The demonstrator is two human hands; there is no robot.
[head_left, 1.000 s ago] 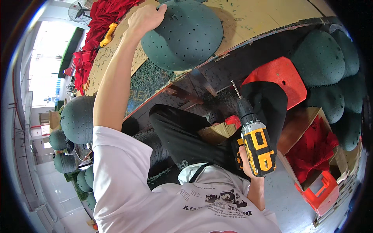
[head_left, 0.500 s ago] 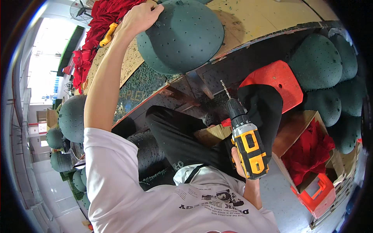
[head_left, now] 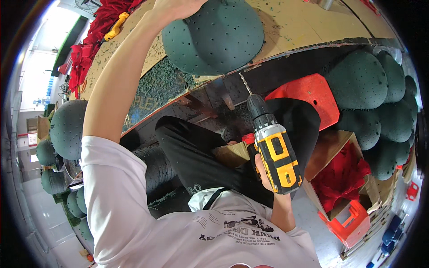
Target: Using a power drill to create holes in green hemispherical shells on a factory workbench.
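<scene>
A dark green dome (head_left: 219,40), dotted with small holes, rests on the worktable (head_left: 308,24) at its near edge. My left hand (head_left: 183,8) is closed against the dome's upper left side, partly cut off by the top of the view. My right hand (head_left: 264,173) is wrapped round the grip of a yellow and black cordless drill (head_left: 276,156). The drill's long silver bit points up and left. Its tip stands just short of the dome's lower edge, apparently apart from it.
Dark green domes (head_left: 357,82) are stacked at the right, beside a red stool (head_left: 308,96). A cardboard box (head_left: 377,192) holds red cloth (head_left: 342,176). Green shavings (head_left: 165,80) litter the table's edge. More red cloth (head_left: 91,47) and a yellow tool (head_left: 117,27) lie at the far left.
The drill has shifted up and left in the picture, its bit nearer the dome. My left hand stays on the dome, now closer to the top edge. The whole view has shifted slightly.
</scene>
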